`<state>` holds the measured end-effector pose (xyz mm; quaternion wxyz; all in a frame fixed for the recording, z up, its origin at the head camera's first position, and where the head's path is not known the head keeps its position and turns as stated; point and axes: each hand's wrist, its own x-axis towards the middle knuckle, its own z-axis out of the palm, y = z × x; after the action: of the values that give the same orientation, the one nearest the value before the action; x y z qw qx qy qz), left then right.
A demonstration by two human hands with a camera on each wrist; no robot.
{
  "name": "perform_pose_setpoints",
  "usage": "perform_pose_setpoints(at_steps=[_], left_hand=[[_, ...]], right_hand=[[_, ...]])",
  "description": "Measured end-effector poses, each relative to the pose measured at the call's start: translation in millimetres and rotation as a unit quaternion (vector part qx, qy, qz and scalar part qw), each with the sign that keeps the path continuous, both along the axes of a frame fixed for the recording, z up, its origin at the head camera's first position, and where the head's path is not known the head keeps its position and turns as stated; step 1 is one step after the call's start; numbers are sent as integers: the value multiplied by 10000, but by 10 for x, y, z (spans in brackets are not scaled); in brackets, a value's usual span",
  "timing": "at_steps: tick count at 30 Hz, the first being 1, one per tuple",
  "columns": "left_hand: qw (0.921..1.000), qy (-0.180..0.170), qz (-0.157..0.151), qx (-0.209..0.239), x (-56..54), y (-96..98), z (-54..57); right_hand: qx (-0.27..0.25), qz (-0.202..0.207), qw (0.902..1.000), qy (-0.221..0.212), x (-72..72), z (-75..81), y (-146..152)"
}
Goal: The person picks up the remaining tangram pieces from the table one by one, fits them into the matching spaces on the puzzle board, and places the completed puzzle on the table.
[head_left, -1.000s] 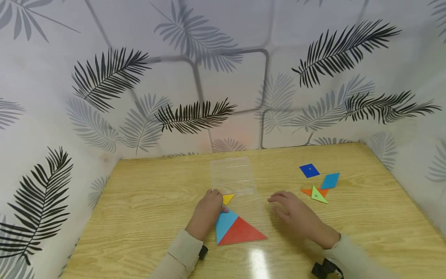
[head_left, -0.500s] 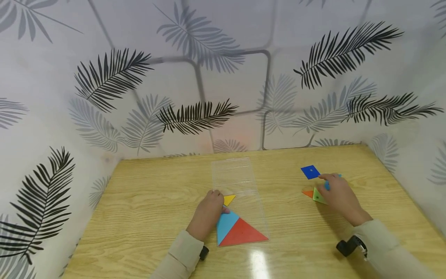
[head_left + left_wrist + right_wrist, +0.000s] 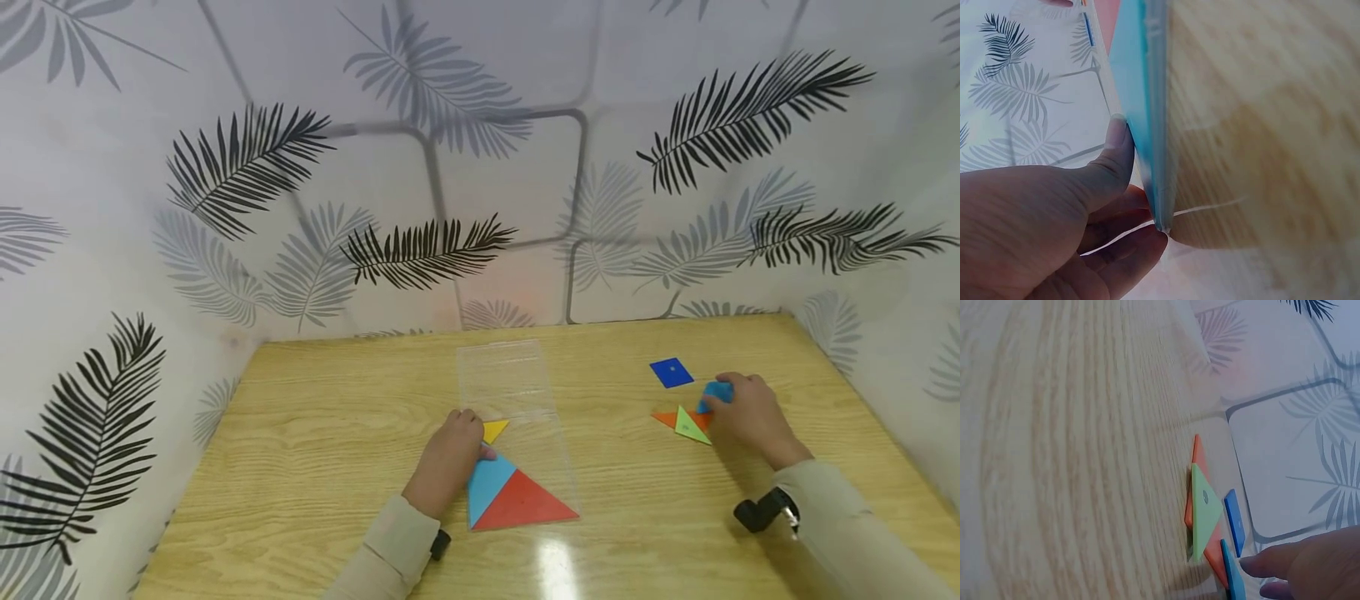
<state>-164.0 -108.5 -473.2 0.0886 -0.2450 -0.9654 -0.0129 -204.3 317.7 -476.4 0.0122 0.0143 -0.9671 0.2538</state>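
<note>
My left hand (image 3: 446, 462) pinches the left edge of a clear plastic case (image 3: 504, 367), its thumb on top. Inside the case's near half lie a light blue triangle (image 3: 489, 483), a red triangle (image 3: 525, 504) and a yellow piece (image 3: 495, 430) partly covered by the hand. Over to the right, my right hand (image 3: 756, 417) holds a blue parallelogram tangram piece (image 3: 717, 393) between thumb and fingers, which hide part of it. Just beside that piece, a light green triangle (image 3: 1205, 515) lies across an orange triangle (image 3: 663, 418).
A dark blue square (image 3: 671, 372) lies behind the green and orange pieces. The wooden table (image 3: 337, 417) runs back to a wall covering (image 3: 510, 183) with a leaf print, which also rises at both sides.
My right hand has moved right from beside the case to the loose pieces and taken hold of the blue parallelogram. The left hand keeps its place on the case.
</note>
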Motion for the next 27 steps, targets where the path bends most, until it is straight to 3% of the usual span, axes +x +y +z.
perform_pose_setpoints(at_steps=[13, 27], left_hand=[[9996, 159, -26, -246, -10, 1, -5], [9997, 229, -90, -44, 9, -1, 13]], right_hand=[[-168, -119, 9993, -311, -114, -16, 29], [-366, 122, 9963, -767, -266, 28, 8]])
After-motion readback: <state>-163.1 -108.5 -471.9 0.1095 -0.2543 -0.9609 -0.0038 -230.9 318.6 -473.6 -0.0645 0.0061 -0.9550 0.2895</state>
